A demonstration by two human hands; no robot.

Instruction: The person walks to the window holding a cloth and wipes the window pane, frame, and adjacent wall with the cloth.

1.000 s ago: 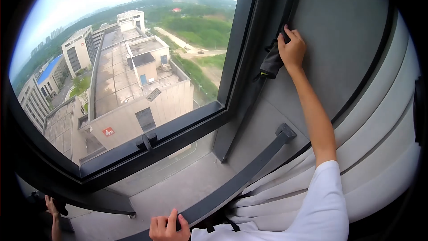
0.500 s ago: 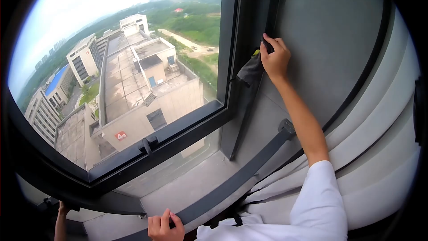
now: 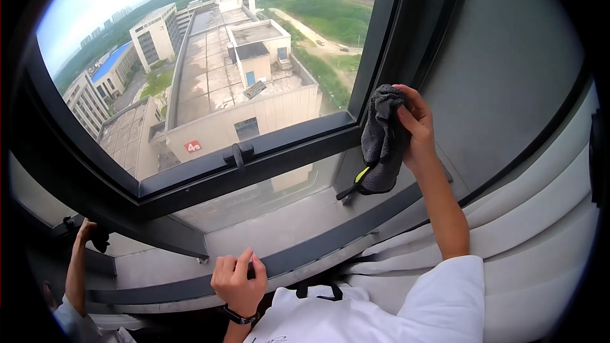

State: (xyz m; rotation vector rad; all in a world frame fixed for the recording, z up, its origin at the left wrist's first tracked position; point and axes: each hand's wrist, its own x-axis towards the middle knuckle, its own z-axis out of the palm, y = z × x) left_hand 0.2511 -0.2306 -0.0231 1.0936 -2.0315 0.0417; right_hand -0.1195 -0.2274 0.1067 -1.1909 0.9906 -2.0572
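Observation:
A rumpled dark grey cloth (image 3: pixel 383 146) with a yellow strip and a black tab hangs from my right hand (image 3: pixel 418 126). My right fingers are closed on its upper edge, just right of the window frame's (image 3: pixel 318 144) lower corner. My left hand (image 3: pixel 240 284), with a dark band at the wrist, is curled closed in front of the dark rail (image 3: pixel 305 256). Something small and dark shows between its thumb and fingers, but I cannot make out what it is. A black handle (image 3: pixel 239 154) sits on the lower bar of the window frame.
Another person's hand (image 3: pixel 86 227) at the far left holds something dark (image 3: pixel 100 239) against the frame. Pale curtain folds (image 3: pixel 527 228) hang at the right, beside a grey wall panel (image 3: pixel 508 89). Buildings and greenery show through the glass.
My right hand has come down from the side frame, and the cloth now shows more fully. The view has shifted, so my left hand and its wristband show more. The other person's arm is more visible.

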